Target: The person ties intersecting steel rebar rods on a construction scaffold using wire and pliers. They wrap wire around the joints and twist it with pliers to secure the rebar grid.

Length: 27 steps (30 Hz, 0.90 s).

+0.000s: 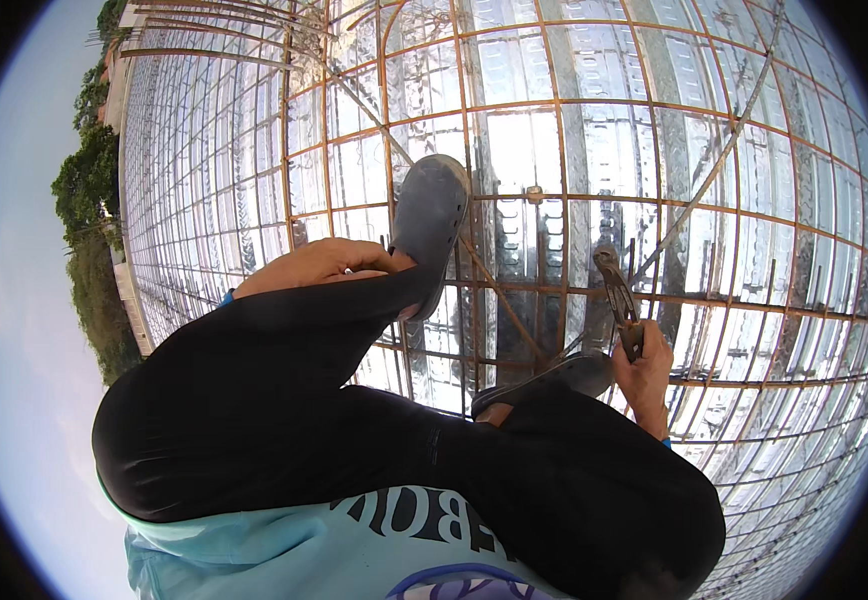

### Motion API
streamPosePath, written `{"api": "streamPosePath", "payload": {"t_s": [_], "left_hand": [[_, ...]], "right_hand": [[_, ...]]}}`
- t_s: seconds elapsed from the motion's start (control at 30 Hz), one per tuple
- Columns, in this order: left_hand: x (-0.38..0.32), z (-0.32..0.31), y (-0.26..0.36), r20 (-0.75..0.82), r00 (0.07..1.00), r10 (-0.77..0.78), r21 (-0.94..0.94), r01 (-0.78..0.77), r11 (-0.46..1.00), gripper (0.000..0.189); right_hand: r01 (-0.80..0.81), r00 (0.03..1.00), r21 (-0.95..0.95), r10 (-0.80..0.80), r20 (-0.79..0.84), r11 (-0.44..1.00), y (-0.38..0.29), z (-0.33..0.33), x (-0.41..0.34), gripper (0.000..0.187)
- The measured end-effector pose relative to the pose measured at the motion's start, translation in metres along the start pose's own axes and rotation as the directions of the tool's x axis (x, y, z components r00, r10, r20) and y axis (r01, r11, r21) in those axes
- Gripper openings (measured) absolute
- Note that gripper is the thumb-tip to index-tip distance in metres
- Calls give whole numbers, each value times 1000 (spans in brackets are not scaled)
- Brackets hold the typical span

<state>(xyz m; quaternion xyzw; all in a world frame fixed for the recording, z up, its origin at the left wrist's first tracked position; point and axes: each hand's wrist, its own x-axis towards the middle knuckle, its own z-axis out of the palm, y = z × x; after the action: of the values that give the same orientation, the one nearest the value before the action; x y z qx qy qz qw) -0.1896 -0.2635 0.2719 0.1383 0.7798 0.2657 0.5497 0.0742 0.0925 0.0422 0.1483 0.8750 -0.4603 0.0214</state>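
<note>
My right hand (645, 369) is closed around the handle of a worn metal hand tool (615, 289), whose head points up and away from me, over the rebar grid. The tool's exact kind is hard to tell. On the other side, my left hand (314, 264) rests at my lower leg near the ankle, its fingers bent and partly hidden by the black trouser leg (254, 337). Whether it pinches the cloth cannot be made out. Beyond its fingers is a grey clog (432, 202) on my foot; the other clog (554, 382) is beside my right hand.
Rusty rebar (606, 102) forms a grid over shiny corrugated metal decking (524, 150). Diagonal bars (711, 165) cross it. Several loose bar ends (208, 54) jut out at the upper left, near the deck's edge (130, 292), with trees (88, 187) beyond.
</note>
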Motion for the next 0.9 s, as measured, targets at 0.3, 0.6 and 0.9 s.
{"api": "streamPosePath", "payload": {"t_s": [0.3,0.6,0.9], "left_hand": [[119,27,-105,-746,633,207,415,199,888,32],[162,-13,-204,-768,637,68,259,211,943,41],[148,-7,-190,-881,472,24,20,-14,1000,18]], "right_hand": [[-213,974,-60,207,-96,975,3,-4,-37,22],[-446,870,-170,382,-311,879,28,11,-105,22],[-542,811,-209,441,-385,814,39,25,-125,25]]}}
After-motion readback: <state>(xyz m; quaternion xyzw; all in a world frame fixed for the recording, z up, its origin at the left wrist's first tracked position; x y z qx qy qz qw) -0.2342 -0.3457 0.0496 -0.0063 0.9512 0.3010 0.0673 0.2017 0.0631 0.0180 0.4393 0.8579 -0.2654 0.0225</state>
